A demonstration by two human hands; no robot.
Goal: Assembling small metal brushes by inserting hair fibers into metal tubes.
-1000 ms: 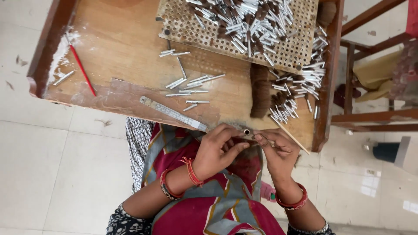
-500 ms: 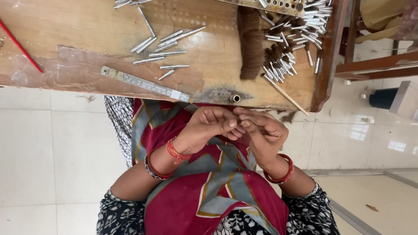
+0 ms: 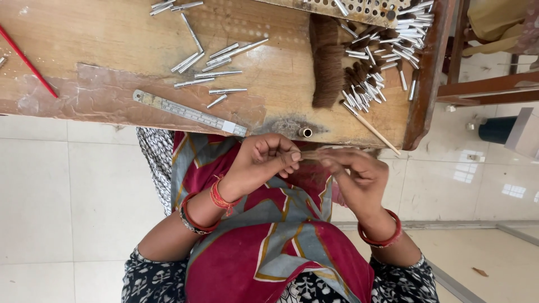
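Brown bristle tuft (image 3: 310, 155) sits pinched between left hand (image 3: 264, 160) and right hand (image 3: 353, 175), both grips closed on it, while many metal ferrules (image 3: 387, 50) lie loose at upper right, seemingly unfilled.

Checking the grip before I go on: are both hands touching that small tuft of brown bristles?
Touching. The head view shows left hand and right hand meeting at the tuft of brown bristles, fingertips pinching it from both sides.

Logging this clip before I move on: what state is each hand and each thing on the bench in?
left hand: pinching a small brown tuft
right hand: fingers closed on the same tuft
brown tuft: held between both hands
metal ruler: flat on the wooden bench
metal tubes: loose, scattered
brown fibre bundle: lying on bench
red stick: lying slanted
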